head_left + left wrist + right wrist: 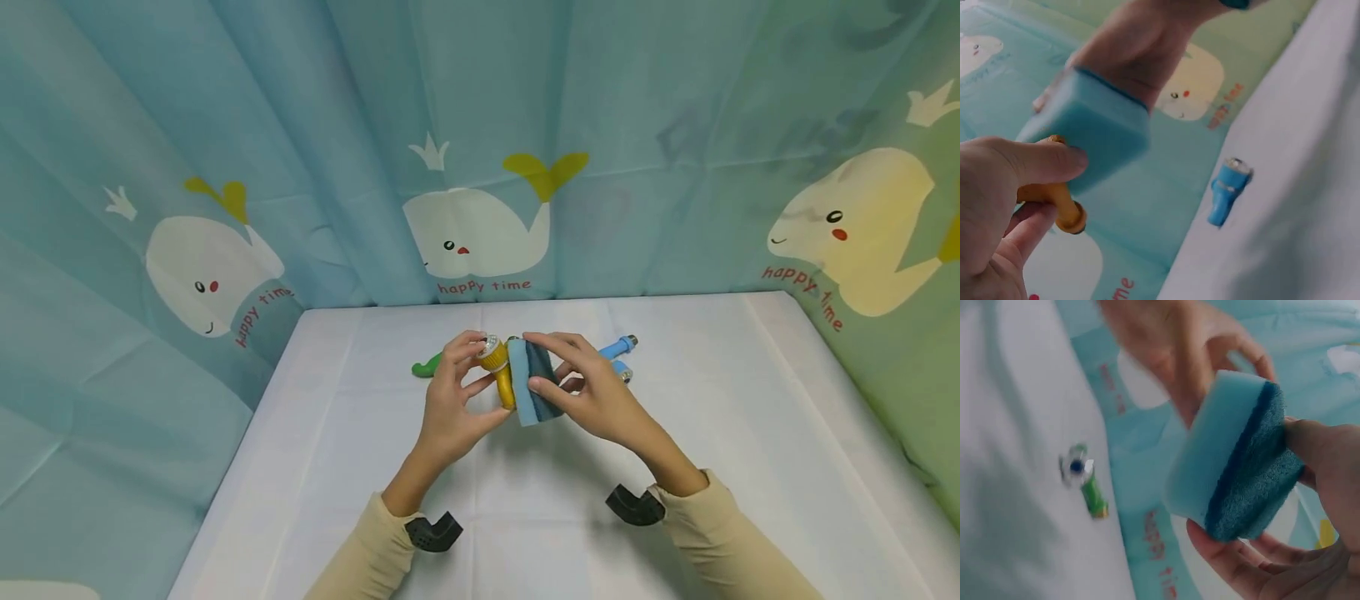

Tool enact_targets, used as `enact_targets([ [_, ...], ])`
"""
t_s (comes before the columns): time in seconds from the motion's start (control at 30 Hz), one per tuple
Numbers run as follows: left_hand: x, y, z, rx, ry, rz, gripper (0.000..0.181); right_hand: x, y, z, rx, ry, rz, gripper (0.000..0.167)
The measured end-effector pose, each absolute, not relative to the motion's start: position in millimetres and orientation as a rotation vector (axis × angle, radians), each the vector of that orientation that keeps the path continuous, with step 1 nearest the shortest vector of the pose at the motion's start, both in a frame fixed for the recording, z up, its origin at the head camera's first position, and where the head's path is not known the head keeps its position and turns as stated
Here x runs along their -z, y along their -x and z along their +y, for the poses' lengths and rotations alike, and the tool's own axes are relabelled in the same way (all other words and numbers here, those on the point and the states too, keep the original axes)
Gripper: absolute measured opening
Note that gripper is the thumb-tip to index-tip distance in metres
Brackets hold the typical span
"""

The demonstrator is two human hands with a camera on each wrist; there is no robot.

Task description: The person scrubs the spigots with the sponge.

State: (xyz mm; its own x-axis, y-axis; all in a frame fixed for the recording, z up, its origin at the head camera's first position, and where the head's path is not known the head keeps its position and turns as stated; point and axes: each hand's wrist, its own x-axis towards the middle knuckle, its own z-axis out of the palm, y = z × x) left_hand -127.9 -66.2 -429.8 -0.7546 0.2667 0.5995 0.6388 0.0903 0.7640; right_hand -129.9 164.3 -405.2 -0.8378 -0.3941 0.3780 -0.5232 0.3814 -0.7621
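Observation:
My left hand point(453, 408) pinches a small yellow pipe-shaped piece point(504, 379) between thumb and fingers. This piece has a ribbed, wider head with a silvery end and a narrower, bent stem. My right hand point(596, 392) grips a scouring sponge point(1235, 456), light blue foam on one side and a dark blue scrub layer on the other. Its foam side faces the yellow piece; they look close together, but contact is hard to tell. In the left wrist view the yellow stem point(1066, 206) shows below the thumb, while the fingers hide part of the piece.
Behind the right hand, blue pieces point(618, 346) of similar make lie on the white table point(360, 467). A green piece point(426, 367) lies beyond the left hand. Whale-printed curtains point(480, 108) stand behind the table and along both sides.

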Motion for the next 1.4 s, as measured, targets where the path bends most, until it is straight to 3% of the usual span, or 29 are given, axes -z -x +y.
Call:
enact_targets([
  [0.63, 434, 128, -65, 1.588, 0.984, -2.121, 0.090, 404, 134, 160, -1.371, -0.661, -2.538, 0.055],
  [1.2, 429, 129, -64, 1.508, 1.087, -2.130, 0.089, 396, 145, 176, -1.096, -0.887, -2.655, 0.053],
  [1.4, 433, 127, -64, 1.510, 1.020, -2.140, 0.090, 396, 142, 173, -1.109, -0.710, -2.604, 0.055],
])
